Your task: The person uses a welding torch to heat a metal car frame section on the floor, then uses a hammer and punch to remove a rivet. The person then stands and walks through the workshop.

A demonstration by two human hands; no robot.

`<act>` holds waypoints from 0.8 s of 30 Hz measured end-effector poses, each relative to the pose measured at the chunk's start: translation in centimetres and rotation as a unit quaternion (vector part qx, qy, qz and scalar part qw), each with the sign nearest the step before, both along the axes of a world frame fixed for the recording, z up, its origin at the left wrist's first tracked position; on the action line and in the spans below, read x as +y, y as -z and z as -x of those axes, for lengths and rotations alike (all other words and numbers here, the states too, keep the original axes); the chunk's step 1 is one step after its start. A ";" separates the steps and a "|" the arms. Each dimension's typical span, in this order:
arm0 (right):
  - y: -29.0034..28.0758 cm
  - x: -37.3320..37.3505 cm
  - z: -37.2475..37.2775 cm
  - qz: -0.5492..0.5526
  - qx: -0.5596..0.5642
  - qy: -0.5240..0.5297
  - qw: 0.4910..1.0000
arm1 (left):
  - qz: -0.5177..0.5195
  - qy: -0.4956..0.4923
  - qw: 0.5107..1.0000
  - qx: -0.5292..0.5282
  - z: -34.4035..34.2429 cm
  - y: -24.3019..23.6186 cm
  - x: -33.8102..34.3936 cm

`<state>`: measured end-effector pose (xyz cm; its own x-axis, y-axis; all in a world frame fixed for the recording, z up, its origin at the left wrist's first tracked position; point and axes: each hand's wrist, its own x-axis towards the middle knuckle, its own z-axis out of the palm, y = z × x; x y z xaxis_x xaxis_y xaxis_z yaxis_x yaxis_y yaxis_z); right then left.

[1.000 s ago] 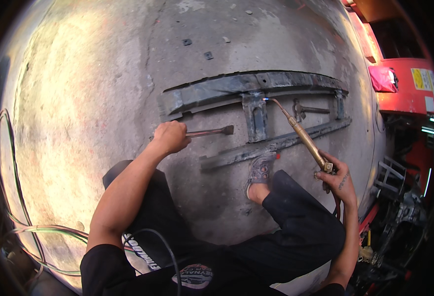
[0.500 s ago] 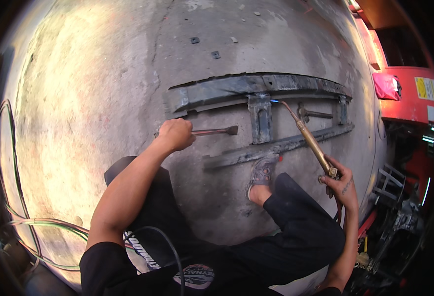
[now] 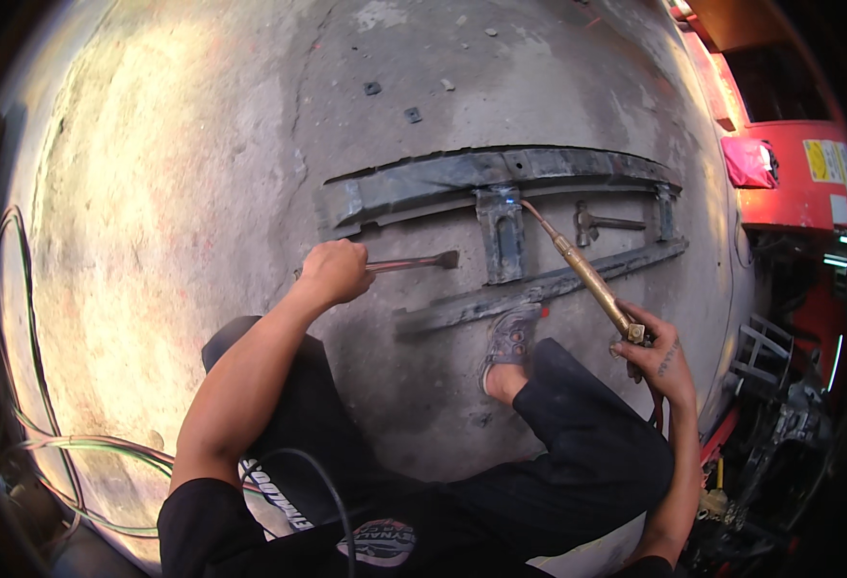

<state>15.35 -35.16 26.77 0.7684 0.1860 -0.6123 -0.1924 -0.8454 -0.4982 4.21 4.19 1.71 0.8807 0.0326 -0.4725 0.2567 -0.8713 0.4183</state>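
Brass torch (image 3: 582, 273) tip lost in glare, right hand (image 3: 660, 354)

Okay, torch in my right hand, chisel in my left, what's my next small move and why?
Probably hold the torch tip steady on the upright bracket: its flame glows there, while the left hand keeps the chisel on the floor, short of the frame.

Left hand (image 3: 335, 272) gripping chisel (image 3: 412, 262), right hand (image 3: 657, 349) holding brass torch (image 3: 582, 272), steel frame (image 3: 501, 178)

A stained concrete floor (image 3: 202, 173) carries a long steel frame (image 3: 501, 173), a hammer (image 3: 602, 223) and hoses (image 3: 48, 443).
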 end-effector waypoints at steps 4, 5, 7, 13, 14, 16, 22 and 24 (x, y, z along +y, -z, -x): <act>0.3 -0.2 -0.2 0.003 -0.006 -0.004 1.000 | 0.016 -0.029 0.999 -0.008 0.5 -1.7 1.2; 0.4 -0.2 -0.2 0.001 -0.006 -0.003 1.000 | 0.026 -0.038 0.999 -0.012 0.6 -1.9 1.4; 0.3 0.2 -0.2 0.000 -0.002 -0.004 1.000 | 0.045 -0.061 0.997 -0.021 1.0 -2.3 2.1; -0.2 1.2 -0.3 0.007 -0.004 -0.033 0.999 | 0.070 -0.114 0.990 -0.036 1.3 -3.8 2.5; -0.1 1.2 -0.3 0.005 -0.005 -0.035 0.999 | 0.077 -0.118 0.989 -0.036 1.3 -3.8 2.6; -0.1 1.0 -0.2 0.002 -0.005 -0.032 0.999 | 0.089 -0.124 0.988 -0.037 1.2 -3.7 2.8; -0.1 0.5 -0.1 -0.013 -0.003 -0.017 1.000 | 0.101 -0.139 0.985 -0.028 0.7 -2.7 2.1; -0.1 0.3 0.0 -0.016 -0.002 -0.012 1.000 | 0.093 -0.134 0.986 -0.018 0.5 -2.4 1.6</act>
<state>15.35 -34.85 26.92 0.7655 0.2241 -0.6032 -0.1696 -0.8340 -0.5250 3.70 5.83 4.12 0.8686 0.1811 -0.4612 0.4490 -0.6812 0.5782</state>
